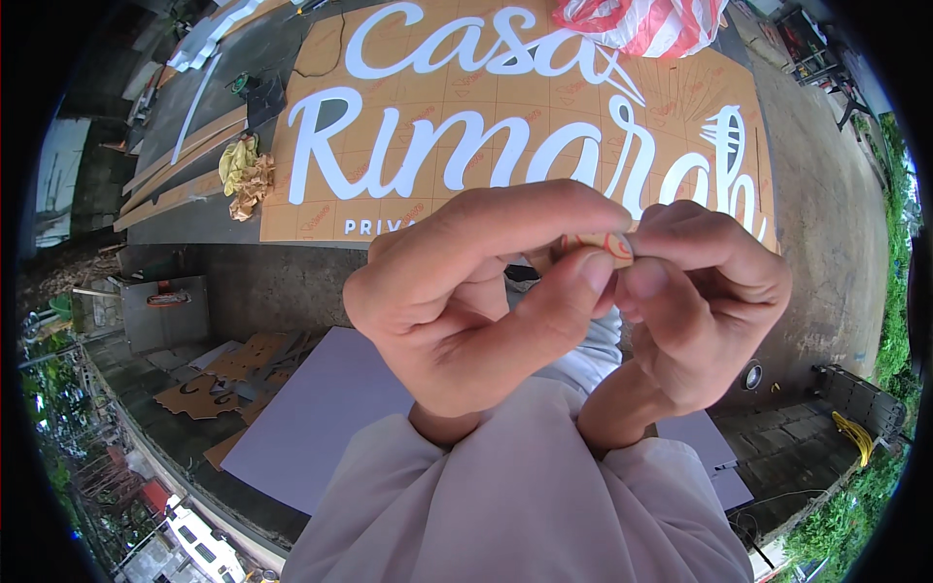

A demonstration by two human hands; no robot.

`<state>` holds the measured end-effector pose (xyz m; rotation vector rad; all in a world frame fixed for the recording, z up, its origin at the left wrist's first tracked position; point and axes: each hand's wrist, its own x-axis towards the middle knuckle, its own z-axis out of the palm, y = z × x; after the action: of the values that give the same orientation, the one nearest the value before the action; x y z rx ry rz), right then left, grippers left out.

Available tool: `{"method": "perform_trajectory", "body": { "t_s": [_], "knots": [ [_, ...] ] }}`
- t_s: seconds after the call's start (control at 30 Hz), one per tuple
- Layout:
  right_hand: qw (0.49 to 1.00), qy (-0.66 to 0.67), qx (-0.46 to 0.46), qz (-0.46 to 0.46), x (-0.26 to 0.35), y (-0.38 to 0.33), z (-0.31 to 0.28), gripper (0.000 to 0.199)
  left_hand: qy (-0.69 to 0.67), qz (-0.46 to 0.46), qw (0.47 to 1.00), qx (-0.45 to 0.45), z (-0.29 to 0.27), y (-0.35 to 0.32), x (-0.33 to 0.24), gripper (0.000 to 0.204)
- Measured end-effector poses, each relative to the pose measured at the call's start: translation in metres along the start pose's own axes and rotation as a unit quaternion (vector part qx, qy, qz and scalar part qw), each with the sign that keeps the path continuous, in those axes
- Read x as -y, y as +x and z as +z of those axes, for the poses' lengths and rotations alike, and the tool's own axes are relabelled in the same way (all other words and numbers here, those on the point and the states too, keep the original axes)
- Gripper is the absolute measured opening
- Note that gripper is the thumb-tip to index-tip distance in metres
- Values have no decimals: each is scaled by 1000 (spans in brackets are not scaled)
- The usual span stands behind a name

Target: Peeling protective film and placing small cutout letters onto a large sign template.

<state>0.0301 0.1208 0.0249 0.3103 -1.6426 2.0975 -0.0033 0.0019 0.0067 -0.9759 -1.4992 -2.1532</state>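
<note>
Close in front of me, both hands meet at a small piece faced in brown paper with red print. My left hand pinches it between thumb and curled forefinger. From the other side, my right hand has its thumb and forefinger closed at the piece's right edge, where a thin grey side shows. Fingers cover most of the piece, so its full shape is hidden. Beyond the hands lies a brown paper-covered board bearing large white script letters, partly blocked by my fingers.
A red-and-white plastic bag rests on the board's far edge. Crumpled paper and wooden strips lie at left. Below are a large white sheet, brown offcuts and, at right, a yellow coil.
</note>
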Motion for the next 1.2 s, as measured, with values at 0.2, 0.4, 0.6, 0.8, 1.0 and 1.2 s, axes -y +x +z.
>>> {"method": "perform_trajectory", "body": {
  "t_s": [0.2, 0.4, 0.6, 0.8, 1.0, 1.2],
  "knots": [
    [1000, -5, 15, -20, -2, -1, -3, 13, -16, -17, 1000, 4, 1, 1, -3, 20],
    [999, -11, 25, -26, -1, -1, -4, 13, -19, -21, 1000, -6, 0, 0, -3, 19],
    [1000, -20, 9, -6, 1, -1, 0, 12, -21, -24, 999, -15, -1, -1, -3, 19],
    [999, -39, 11, -20, -3, 0, -1, 10, -10, -36, 999, 9, -5, -2, -5, 19],
    [996, -67, -60, 12, 3, -4, 12, 6, 77, 5, 996, 39, -9, 1, -4, 19],
    [999, -8, -33, 9, 1, -4, 9, 9, 52, 8, 998, 43, -10, 1, -6, 20]
  ]
}}
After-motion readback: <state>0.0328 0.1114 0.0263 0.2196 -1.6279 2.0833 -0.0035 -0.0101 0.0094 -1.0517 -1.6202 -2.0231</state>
